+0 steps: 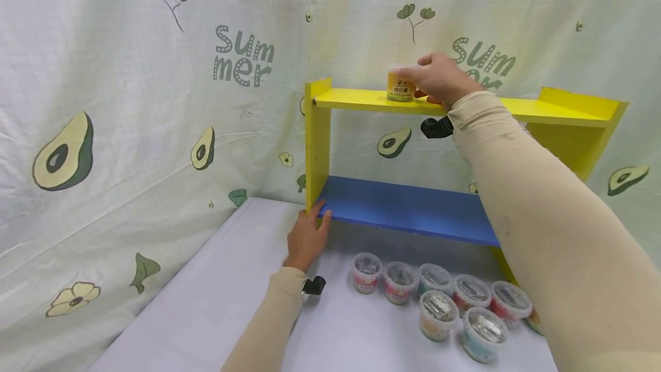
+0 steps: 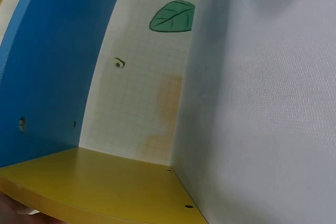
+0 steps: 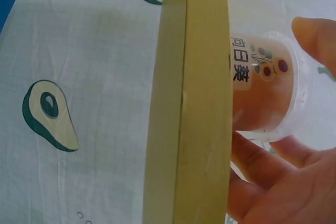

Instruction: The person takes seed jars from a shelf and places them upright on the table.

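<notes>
A yellow-and-blue shelf unit (image 1: 397,205) stands on the white table. On its yellow top board sits a small clear-lidded tub (image 1: 400,86) with an orange-yellow label printed with sunflowers. My right hand (image 1: 439,80) grips this tub from the right, its thumb (image 3: 315,38) by the rim and fingers on the opposite side. In the right wrist view the board's edge hides the tub's base. My left hand (image 1: 306,240) holds the lower front of the left side panel, where the blue board meets it. Only a bit of that hand shows in the left wrist view, under the yellow panel (image 2: 105,187).
Several similar lidded tubs, pink, blue and orange, stand on the table in front of and under the blue board; one pink tub (image 1: 366,274) is the leftmost. A cloth (image 1: 129,73) printed with avocados hangs behind. My right forearm covers part of the shelf's right side.
</notes>
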`<action>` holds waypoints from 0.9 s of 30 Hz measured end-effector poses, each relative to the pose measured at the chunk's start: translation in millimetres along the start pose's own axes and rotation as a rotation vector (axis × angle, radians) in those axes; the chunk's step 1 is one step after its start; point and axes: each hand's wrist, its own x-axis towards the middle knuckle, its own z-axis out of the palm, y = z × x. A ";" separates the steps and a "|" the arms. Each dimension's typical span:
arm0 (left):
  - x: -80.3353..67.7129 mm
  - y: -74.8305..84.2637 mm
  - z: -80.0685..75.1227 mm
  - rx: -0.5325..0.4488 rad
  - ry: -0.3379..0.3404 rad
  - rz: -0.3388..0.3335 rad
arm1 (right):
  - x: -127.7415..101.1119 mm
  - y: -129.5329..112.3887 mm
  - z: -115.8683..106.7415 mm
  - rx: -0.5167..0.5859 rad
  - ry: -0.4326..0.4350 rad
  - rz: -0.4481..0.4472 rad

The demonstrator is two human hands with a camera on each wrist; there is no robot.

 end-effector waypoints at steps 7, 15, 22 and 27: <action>-2.1 1.0 -1.2 0.012 -0.005 -0.016 | -0.5 1.4 2.7 0.015 0.051 -0.003; -5.8 0.8 -3.2 -0.004 -0.017 -0.026 | -8.9 10.0 2.0 0.141 0.101 -0.005; -4.6 -0.1 -3.9 -0.011 0.003 0.005 | -12.7 13.3 -1.5 0.283 0.172 -0.025; -4.1 -0.5 -4.1 -0.011 -0.001 0.003 | -14.5 13.2 -2.4 0.317 0.180 -0.033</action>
